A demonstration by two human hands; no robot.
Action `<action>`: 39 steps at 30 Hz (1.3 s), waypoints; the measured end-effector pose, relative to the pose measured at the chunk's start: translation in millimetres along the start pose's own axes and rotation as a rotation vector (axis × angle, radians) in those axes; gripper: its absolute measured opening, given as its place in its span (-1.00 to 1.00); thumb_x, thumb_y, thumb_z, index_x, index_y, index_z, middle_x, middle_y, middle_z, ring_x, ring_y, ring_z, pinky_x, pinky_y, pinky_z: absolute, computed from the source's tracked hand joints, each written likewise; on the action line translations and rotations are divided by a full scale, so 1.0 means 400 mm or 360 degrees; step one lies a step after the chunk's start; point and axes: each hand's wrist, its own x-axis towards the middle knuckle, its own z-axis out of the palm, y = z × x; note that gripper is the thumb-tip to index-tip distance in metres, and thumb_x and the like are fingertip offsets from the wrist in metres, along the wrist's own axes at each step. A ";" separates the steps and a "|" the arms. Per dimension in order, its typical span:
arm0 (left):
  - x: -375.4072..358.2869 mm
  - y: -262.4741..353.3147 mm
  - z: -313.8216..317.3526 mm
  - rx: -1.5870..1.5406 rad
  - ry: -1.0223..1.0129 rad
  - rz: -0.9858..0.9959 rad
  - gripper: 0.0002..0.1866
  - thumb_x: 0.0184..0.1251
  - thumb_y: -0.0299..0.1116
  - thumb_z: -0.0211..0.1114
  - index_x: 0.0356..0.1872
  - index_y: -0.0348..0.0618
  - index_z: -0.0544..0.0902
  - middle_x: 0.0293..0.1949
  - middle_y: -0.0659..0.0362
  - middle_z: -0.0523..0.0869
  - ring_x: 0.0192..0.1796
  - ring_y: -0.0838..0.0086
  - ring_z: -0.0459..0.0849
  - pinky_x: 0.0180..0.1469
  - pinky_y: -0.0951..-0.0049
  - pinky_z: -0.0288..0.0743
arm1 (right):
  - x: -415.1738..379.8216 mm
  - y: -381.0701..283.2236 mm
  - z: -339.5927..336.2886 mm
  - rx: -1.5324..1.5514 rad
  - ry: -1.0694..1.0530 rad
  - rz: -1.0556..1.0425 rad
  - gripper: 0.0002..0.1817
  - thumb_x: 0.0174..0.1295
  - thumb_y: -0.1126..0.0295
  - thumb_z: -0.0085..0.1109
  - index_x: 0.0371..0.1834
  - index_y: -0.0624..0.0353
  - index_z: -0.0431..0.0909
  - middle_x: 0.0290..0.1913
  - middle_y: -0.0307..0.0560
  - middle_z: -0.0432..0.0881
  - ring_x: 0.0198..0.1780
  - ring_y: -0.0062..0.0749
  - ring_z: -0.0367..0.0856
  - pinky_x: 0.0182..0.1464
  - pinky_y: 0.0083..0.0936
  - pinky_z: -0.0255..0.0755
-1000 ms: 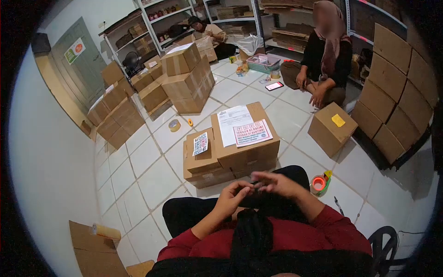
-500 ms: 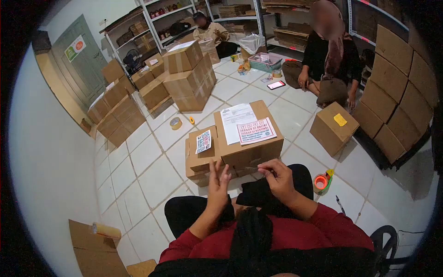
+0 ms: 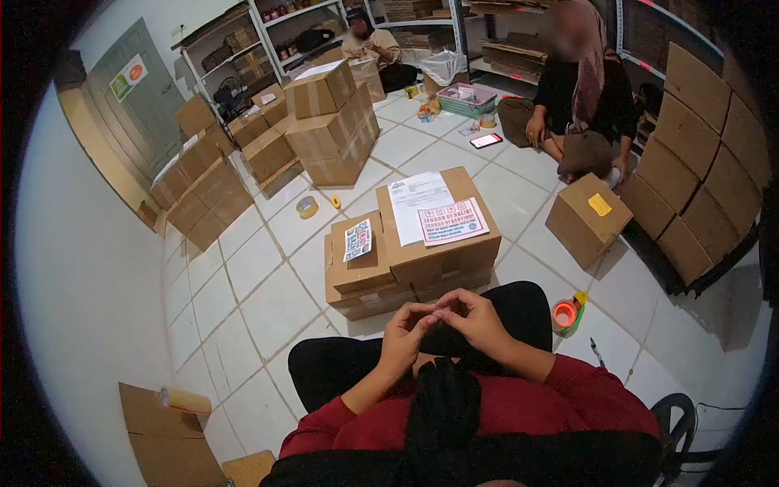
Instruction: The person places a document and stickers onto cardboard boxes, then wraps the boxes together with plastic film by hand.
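Observation:
My left hand (image 3: 403,334) and my right hand (image 3: 477,325) meet above my lap, fingertips pinched together. Whatever is between the fingers, if anything, is too small to make out. Just beyond them stands a taped cardboard box (image 3: 456,261) with a printed sheet (image 3: 412,200) and a red-lettered label (image 3: 452,221) on top. Against its left side is a lower cardboard box (image 3: 345,278), which carries a black, white and red sticker (image 3: 358,241). Neither hand clearly touches the boxes.
An orange-cored tape dispenser (image 3: 565,314) and a pen (image 3: 597,355) lie to my right. Tape (image 3: 307,208) and a yellow cutter (image 3: 335,201) lie ahead. Stacked cartons (image 3: 329,134) stand further off. One person (image 3: 588,105) sits at the right, another (image 3: 373,57) at the back.
My hands were apart, the left with its fingers spread. They have come together, and their fingertips now meet in front of the boxes.

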 end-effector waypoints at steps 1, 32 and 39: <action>-0.001 -0.001 0.001 0.0014 0.0036 0.0007 -0.81 0.09 -0.44 0.13 -0.27 -0.28 0.46 -0.28 0.18 0.53 -0.20 0.60 0.46 -0.19 0.64 0.34 | -0.002 0.002 0.003 0.0022 -0.0004 0.0002 -0.80 0.02 0.38 0.08 -0.33 0.27 0.46 -0.40 -0.13 0.55 -0.37 -0.58 0.49 -0.31 -0.63 0.37; 0.023 0.014 0.010 -0.0367 0.0370 0.0222 -0.90 0.12 -0.48 0.10 -0.36 -0.20 0.37 -0.42 0.26 0.45 -0.33 0.65 0.42 -0.28 0.66 0.33 | 0.047 0.006 0.026 0.1290 -0.0389 0.0456 -0.84 0.03 0.50 0.05 -0.29 0.26 0.46 -0.30 -0.15 0.51 -0.34 -0.57 0.43 -0.27 -0.66 0.33; 0.030 -0.006 0.003 -0.0083 0.0452 0.0275 -0.91 0.10 -0.49 0.12 -0.40 -0.21 0.38 -0.42 0.26 0.46 -0.34 0.67 0.41 -0.30 0.68 0.31 | 0.048 0.009 0.037 0.1320 -0.0320 0.0471 -0.85 0.02 0.51 0.07 -0.31 0.25 0.46 -0.35 -0.17 0.51 -0.36 -0.59 0.42 -0.30 -0.69 0.32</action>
